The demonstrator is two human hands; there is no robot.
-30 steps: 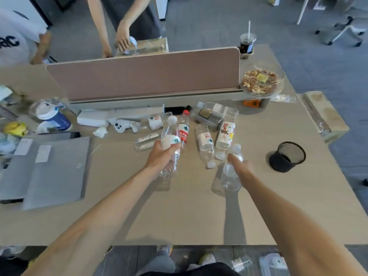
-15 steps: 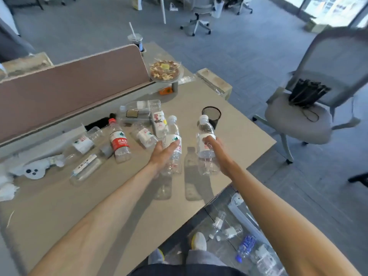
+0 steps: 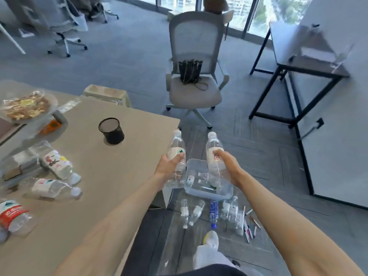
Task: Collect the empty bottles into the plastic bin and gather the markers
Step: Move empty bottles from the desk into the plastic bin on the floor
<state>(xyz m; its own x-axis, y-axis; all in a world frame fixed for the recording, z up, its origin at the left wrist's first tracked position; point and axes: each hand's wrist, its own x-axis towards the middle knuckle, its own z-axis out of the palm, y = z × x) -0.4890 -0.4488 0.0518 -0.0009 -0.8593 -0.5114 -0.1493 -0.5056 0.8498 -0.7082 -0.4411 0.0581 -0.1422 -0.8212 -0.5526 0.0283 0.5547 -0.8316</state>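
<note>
**A:** What's furthest left?

**B:** Several bottles (image 3: 57,166) lie on their sides on the desk (image 3: 103,196). At its edge, my left hand (image 3: 169,166) is wrapped round an upright clear bottle (image 3: 176,144).

**A:** And the bin?

**B:** The plastic bin (image 3: 209,194) sits on the floor, below and between my hands, with a few bottles inside. My right hand (image 3: 229,166) grips a second bottle (image 3: 214,146) above it. Nearer my feet lie loose bottles (image 3: 214,213) and, right of them, the markers (image 3: 248,230), scattered on the floor.

An office, plainly — grey mesh-backed swivel chair (image 3: 196,46) on castors, grey carpet tiles (image 3: 129,56), beige laminate worktop (image 3: 139,136) bearing a black mesh pen cup (image 3: 111,132), tall windows (image 3: 260,10) behind.
</note>
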